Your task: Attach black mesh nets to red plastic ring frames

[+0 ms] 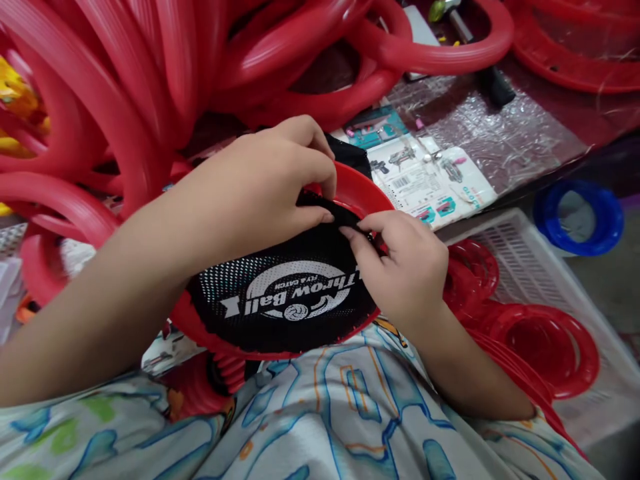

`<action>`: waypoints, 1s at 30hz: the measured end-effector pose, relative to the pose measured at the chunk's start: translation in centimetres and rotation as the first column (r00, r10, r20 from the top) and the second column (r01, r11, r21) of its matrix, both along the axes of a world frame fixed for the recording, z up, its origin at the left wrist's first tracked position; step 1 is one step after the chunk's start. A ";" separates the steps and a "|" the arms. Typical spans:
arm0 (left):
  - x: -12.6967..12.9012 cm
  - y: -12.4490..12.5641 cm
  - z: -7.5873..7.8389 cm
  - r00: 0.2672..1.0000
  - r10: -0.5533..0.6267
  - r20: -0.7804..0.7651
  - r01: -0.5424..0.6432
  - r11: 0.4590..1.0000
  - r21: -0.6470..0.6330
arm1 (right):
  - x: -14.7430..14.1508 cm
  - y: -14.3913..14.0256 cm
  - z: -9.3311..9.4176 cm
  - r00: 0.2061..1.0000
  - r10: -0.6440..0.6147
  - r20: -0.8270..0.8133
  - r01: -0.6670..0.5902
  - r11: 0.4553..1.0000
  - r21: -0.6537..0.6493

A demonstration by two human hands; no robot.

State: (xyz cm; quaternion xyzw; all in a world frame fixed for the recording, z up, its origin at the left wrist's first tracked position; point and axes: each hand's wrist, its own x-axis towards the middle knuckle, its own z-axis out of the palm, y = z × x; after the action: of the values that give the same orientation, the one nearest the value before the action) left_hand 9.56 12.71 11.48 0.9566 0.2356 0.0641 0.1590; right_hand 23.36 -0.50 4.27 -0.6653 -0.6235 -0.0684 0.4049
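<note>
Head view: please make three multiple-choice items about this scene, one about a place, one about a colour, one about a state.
1. Where is the white plastic crate?
A. to the person's right, holding red rings
B. on top of the red hoops
C. on the person's left arm

2. What colour is the mesh net on the red round frame?
A. yellow
B. black with white print
C. blue

3. What are the hands doing?
A. both resting flat
B. both pinching the net's edge at the frame's rim
C. one holding a hammer

Answers:
1 A: the crate lies at the right with red rings inside.
2 B: the net is black with white lettering.
3 B: the left hand and right hand grip the net edge at the rim.
</note>
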 end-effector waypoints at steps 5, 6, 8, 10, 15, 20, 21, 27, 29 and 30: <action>-0.2 0.1 -0.4 0.996 0.078 0.037 -0.075 0.995 -0.068 | 0.4 0.8 -0.7 0.989 -0.032 -0.143 0.039 0.998 0.051; -0.2 0.1 -0.5 0.994 0.098 0.049 -0.094 0.993 -0.074 | 0.5 1.0 -0.8 0.986 -0.034 -0.164 0.043 0.998 0.053; -0.1 0.0 -0.6 0.990 0.130 0.061 -0.125 0.989 -0.074 | 0.6 1.3 -1.1 0.979 -0.042 -0.201 0.051 0.998 0.040; 0.0 -0.1 -0.8 0.988 0.142 0.068 -0.137 0.988 -0.066 | 0.7 1.6 -1.3 0.974 -0.072 -0.216 0.077 0.997 0.011; 0.4 -0.3 -1.6 0.977 0.176 0.123 -0.175 0.984 -0.020 | 0.7 1.8 -0.9 0.957 -0.192 -0.216 0.170 0.978 -0.117; 0.6 -0.3 -2.0 0.972 0.203 0.123 -0.207 0.978 0.022 | 0.7 1.8 -0.5 0.942 -0.205 -0.266 0.162 0.971 -0.175; 0.7 -0.3 -2.0 0.972 0.205 0.119 -0.209 0.978 0.023 | 0.7 1.8 -0.5 0.938 -0.207 -0.278 0.161 0.971 -0.179; 0.8 -0.5 -2.0 0.968 0.237 0.079 -0.240 0.970 0.031 | 1.0 2.0 -0.5 0.925 -0.235 -0.300 0.182 0.964 -0.194; 0.9 -0.6 -2.1 0.964 0.257 0.064 -0.260 0.965 0.036 | 0.9 2.0 -0.5 0.926 -0.224 -0.302 0.175 0.968 -0.181; 0.8 -0.6 -2.2 0.963 0.261 0.063 -0.264 0.964 0.038 | 0.9 2.0 -0.5 0.928 -0.217 -0.302 0.170 0.970 -0.174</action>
State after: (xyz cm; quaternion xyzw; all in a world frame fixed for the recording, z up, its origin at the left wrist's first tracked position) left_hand 10.40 12.11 9.27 0.9182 0.3539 0.1176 0.1338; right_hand 24.28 1.54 3.81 -0.7534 -0.4842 0.0457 0.4425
